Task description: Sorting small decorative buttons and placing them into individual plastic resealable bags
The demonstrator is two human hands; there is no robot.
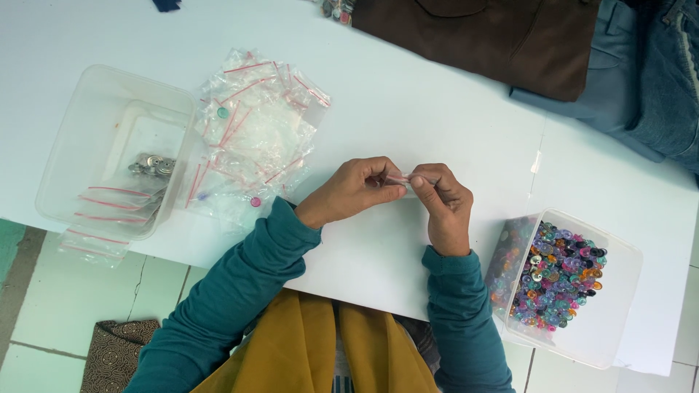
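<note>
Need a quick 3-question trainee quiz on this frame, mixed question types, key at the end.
1. True or false: both the left hand and the right hand pinch the same small clear bag.
2. Multiple choice: the tub of coloured buttons sits A) at the person's left, B) at the person's right, C) on the brown cloth.
3. Fill in: the pile of empty zip bags lies between the hands and the ____ tub holding silver buttons.

Key: 1 true; 2 B; 3 clear.
</note>
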